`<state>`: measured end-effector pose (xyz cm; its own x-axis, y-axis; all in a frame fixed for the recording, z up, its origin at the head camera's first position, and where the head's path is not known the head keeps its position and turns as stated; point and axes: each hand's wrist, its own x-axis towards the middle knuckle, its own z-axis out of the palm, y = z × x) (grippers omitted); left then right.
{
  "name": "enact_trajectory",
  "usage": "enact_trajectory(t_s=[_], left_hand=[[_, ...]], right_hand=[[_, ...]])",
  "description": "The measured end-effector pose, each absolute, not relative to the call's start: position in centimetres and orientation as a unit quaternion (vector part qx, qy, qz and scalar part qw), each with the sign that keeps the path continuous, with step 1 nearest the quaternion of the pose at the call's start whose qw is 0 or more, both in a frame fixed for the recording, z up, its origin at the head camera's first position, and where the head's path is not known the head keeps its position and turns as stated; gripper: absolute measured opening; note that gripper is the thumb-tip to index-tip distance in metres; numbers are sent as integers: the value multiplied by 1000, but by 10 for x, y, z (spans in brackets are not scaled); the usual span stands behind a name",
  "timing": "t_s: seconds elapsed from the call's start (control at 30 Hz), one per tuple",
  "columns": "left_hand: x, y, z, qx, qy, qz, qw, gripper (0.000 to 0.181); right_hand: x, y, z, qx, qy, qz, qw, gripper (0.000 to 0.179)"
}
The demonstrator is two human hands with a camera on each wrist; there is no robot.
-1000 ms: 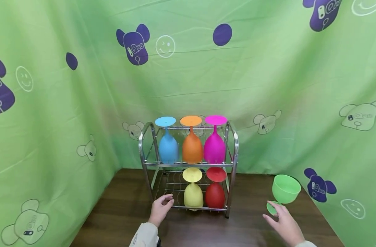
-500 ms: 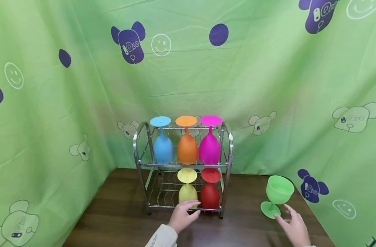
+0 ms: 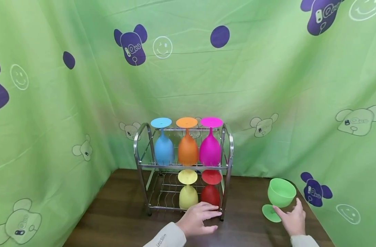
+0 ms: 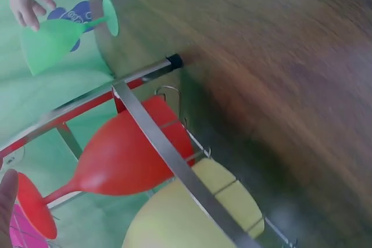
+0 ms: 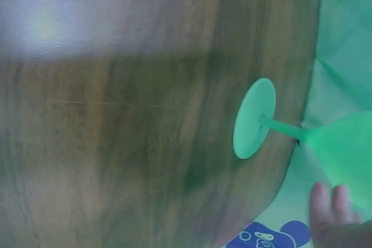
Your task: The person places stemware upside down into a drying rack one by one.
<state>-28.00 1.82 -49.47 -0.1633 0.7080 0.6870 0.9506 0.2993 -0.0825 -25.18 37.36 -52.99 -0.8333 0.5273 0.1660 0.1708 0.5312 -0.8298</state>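
A light green goblet (image 3: 281, 192) stands upright on the table at the right. My right hand (image 3: 294, 219) is close beside its bowl with fingers spread; in the right wrist view the fingertips (image 5: 342, 198) lie by the bowl (image 5: 343, 149), and contact is hard to tell. My left hand (image 3: 200, 219) hovers before the rack's lower front rail, fingers extended, holding nothing. Behind it on the lower tier of the metal rack (image 3: 229, 151) are an upside-down red goblet (image 3: 210, 195), partly hidden, and a yellow one (image 3: 188, 198).
Upside-down blue (image 3: 164, 151), orange (image 3: 188, 151) and magenta (image 3: 210, 151) goblets fill the front of the rack's upper tier. The dark wooden table (image 3: 113, 212) reaches to a patterned green curtain (image 3: 188, 82) behind and at both sides.
My left hand has moved right along the rack's front, from left of the yellow goblet to before the red one. My right hand has shifted to the right side of the green goblet.
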Motion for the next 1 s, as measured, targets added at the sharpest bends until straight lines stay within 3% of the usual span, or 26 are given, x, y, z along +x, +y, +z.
enact_trajectory(t_s=[0.17, 0.73, 1.0], left_hand=[[-281, 13, -487, -590, -727, -86, 340, 44], [-266, -10, -473, -620, -739, 80, 252, 49], [-264, -14, -472, -627, -739, 89, 232, 51]], right_hand=[[-263, 381, -528, -219, -867, 412, 176, 103], [-285, 384, -519, -251, -868, 406, 136, 103], [-293, 382, -530, -271, -848, 425, 164, 99]])
